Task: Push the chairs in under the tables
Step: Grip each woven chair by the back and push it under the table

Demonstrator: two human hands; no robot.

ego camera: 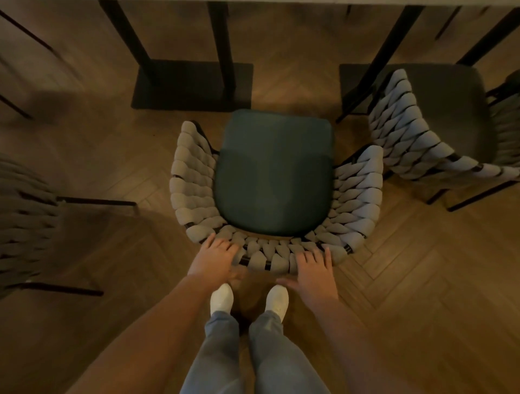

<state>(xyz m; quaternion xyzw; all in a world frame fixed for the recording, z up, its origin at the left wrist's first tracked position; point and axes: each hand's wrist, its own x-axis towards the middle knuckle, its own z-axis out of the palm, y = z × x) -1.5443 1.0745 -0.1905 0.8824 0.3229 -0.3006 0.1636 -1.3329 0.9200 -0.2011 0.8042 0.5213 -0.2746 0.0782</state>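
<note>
Chair: dark green seat, curved back of thick grey weave

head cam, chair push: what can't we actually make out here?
- Table top: cut off by the upper edge, head view.
- Left chair: cropped by the left edge, blurred, dark.
- Left hand, right hand on the middle chair: grip under the backrest hidden by the hands themselves.

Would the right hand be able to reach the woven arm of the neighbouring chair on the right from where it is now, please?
Probably yes. The right hand lies with straight fingers on the back rail of the middle chair, holding nothing. The neighbouring chair stands close on that side, with only bare floor between.
</note>
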